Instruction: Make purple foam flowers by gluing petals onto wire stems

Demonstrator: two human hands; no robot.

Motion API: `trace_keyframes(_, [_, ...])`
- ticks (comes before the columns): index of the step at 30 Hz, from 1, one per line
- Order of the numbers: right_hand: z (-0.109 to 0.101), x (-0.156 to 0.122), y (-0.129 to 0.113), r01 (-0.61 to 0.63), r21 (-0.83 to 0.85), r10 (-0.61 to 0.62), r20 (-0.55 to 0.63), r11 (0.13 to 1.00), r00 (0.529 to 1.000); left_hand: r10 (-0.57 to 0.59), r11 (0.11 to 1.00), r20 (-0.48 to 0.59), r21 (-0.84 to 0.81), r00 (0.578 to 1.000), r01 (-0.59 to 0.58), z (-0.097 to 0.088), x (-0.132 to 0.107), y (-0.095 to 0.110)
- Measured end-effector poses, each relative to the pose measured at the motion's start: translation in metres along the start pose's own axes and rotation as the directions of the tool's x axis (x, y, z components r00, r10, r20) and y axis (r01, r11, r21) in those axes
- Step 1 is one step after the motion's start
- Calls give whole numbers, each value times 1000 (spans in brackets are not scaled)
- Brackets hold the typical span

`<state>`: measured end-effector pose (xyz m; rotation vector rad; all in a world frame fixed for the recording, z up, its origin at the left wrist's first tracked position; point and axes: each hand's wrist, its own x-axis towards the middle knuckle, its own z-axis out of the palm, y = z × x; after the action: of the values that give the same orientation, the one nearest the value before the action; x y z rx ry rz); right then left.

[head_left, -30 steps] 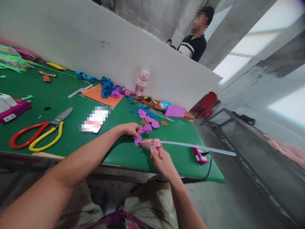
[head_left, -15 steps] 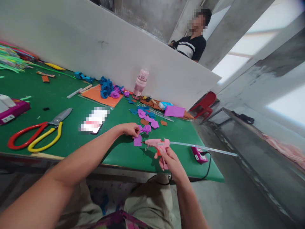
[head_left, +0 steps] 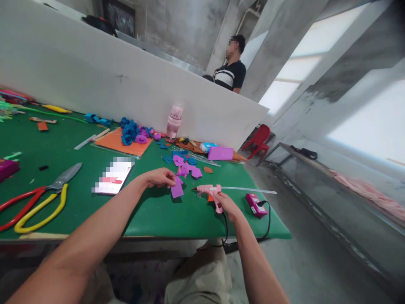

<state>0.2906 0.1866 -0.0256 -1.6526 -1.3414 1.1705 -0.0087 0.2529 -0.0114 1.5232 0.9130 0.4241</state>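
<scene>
My left hand [head_left: 160, 177] pinches a purple piece of crepe-like paper [head_left: 177, 189] by its upper edge, and the paper hangs just over the green table. To its right, a pink hot glue gun [head_left: 205, 190] points its nozzle left, a short gap from the paper. My right hand [head_left: 228, 207] is closed at the gun's handle; some of its fingers are hidden. A long clear glue stick [head_left: 249, 190] juts from the gun's back. Purple petal-shaped pieces [head_left: 190, 169] lie just beyond my left hand.
Large scissors [head_left: 60, 181] and a phone [head_left: 118, 177] lie to the left. Blue paper flowers [head_left: 129, 131] rest on an orange sheet [head_left: 110, 143]. A pink bottle [head_left: 174, 123] stands by the white partition [head_left: 133, 93]. A purple power block [head_left: 256, 205] with a cable sits right; a person [head_left: 230, 69] is beyond.
The glue gun has dropped lower and its nozzle has parted from the purple paper. My left hand has drawn the paper slightly left. The view has shifted.
</scene>
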Motion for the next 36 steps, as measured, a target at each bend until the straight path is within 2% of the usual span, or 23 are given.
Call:
trace_keyframes(3, [-5,9,7,88,-203,-94,-19,975,995,27,1000,-49,2,998,-27,1,-1,3])
trace_keyframes(5, [-7,10,9,135,-382,-169,-57,914,984,59,998,-116,6,991,-59,1,-3,6])
trace_keyframes(7, [-6,9,7,127,-521,-248,-169,844,954,84,996,-164,18,983,-83,-1,-5,9])
trace_keyframes(9, [5,8,-2,139,-551,-333,-268,823,904,98,995,-180,40,979,-92,-5,-7,10])
trace_keyframes(10, [13,9,-10,194,-521,-378,-275,831,884,107,994,-179,57,978,-99,-8,-8,9])
trace_keyframes(12, [36,13,-27,371,-356,-437,-123,857,891,137,988,-168,97,976,-122,-12,-8,8])
trace_keyframes(14, [62,20,-45,425,-172,-417,84,889,905,159,981,-157,140,975,-137,-16,-9,6])
trace_keyframes(16, [85,29,-60,445,-123,-412,224,887,883,154,976,-153,180,976,-126,-19,-9,4])
trace_keyframes(18, [102,38,-68,455,-175,-405,261,873,877,135,972,-153,210,979,-102,-21,-9,3])
trace_keyframes(21, [117,48,-69,442,-238,-379,267,865,886,122,969,-163,233,979,-82,-23,-9,2])
trace_keyframes(24, [122,56,-63,436,-147,-384,285,888,878,131,971,-216,223,968,-82,-22,-10,4])
trace_keyframes(26, [120,59,-59,438,-24,-420,242,899,875,131,980,-317,183,939,-75,-19,-10,6])
trace_keyframes(29, [113,62,-59,418,185,-432,39,889,901,121,993,-479,62,869,-104,-14,-10,11])
trace_keyframes(32, [107,62,-62,394,362,-356,-170,845,919,188,965,-511,-62,839,-255,-11,-8,13])
trace_keyframes(36, [110,59,-67,408,443,-324,-254,798,911,231,938,-521,-104,822,-330,-10,-6,13])
